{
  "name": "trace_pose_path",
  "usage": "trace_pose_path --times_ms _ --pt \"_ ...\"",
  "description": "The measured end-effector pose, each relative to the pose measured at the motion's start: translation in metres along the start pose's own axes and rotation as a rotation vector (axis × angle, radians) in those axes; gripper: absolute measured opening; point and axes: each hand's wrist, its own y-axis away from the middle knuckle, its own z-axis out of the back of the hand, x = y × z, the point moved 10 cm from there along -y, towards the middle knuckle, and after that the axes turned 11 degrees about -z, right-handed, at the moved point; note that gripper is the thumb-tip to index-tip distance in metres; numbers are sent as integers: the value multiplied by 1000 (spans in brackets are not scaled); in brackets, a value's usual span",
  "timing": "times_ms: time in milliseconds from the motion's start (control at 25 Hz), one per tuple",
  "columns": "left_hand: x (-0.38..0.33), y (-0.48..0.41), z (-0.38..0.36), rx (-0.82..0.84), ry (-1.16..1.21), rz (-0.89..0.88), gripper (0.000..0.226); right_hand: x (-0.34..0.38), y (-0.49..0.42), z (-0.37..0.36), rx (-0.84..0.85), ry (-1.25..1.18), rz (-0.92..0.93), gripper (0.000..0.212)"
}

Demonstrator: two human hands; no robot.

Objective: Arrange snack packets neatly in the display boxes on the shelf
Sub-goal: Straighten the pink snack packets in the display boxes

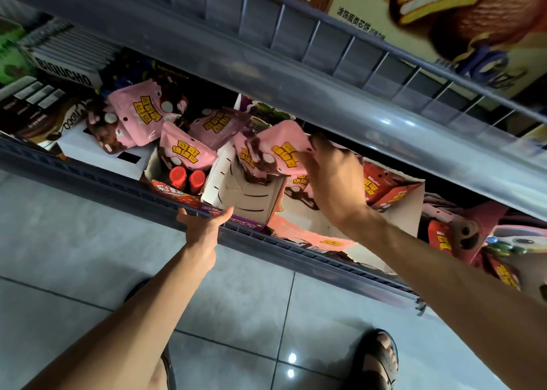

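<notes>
Right hand [334, 179] is pinching a pink packet [284, 152], holding it just above the open box [242, 194]. Left hand [204, 223] is curling over the shelf rail [103, 179] at the box front, steadying. Box is looking mostly unfilled. Loose packets [142, 114] are lying jumbled to its left. Judging: early stage, one packet going in, most sorting remaining
</notes>
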Motion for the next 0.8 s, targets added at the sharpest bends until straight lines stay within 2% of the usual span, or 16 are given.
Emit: trace_pose_path --times_ms 80,160,320,400,600,800 --pt "-1 1 -1 8 -6 3 118 -28 14 25 -42 -21 -71 17" --pt "0 1 0 11 -10 -7 116 -60 24 33 -12 54 -155 16" --pt "1 1 2 3 -4 -2 113 -102 37 -12 269 309 -211 17" --pt "2 1 2 8 -4 4 112 -108 34 -46 354 355 -205 20" --pt "3 0 3 9 -9 -11 111 -104 9 -105 369 345 -181 16" --pt "1 -1 2 -1 20 -28 112 -105 3 -118 318 289 -169 16"
